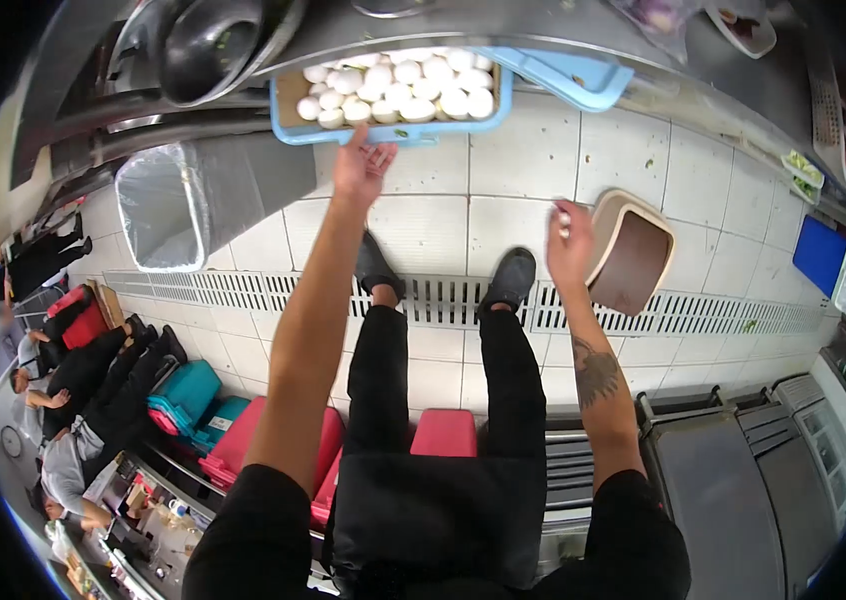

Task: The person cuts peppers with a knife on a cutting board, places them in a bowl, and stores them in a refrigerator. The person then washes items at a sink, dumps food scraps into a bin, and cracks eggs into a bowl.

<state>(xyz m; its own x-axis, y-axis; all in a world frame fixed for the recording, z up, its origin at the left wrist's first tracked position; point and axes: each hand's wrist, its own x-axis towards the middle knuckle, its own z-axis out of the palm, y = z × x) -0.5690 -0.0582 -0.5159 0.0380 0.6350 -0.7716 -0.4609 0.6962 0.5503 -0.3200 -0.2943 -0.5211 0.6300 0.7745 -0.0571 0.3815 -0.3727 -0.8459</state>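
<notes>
A light blue tub (pixel 295 133) full of white eggs (pixel 398 96) sits under the edge of the steel counter. My left hand (pixel 363 168) is at the tub's near rim, its fingers apart and overlapping the rim; whether they touch it I cannot tell. A light blue lid (pixel 563 80) lies beside the tub, at its right. My right hand (pixel 570 240) is closed, with something small and whitish showing among the fingers, too small to name. Next to that hand stands a cream-rimmed bin (pixel 633 255) with a brown surface inside its rim.
A grey bin with a clear liner (pixel 158 205) lies left of the tub. A slotted floor drain (pixel 443 300) crosses the tiles at my feet. Steel bowls (pixel 208 50) rest on the counter. Red and teal containers (pixel 183 395) and several people are at the left; steel equipment (pixel 713 490) stands lower right.
</notes>
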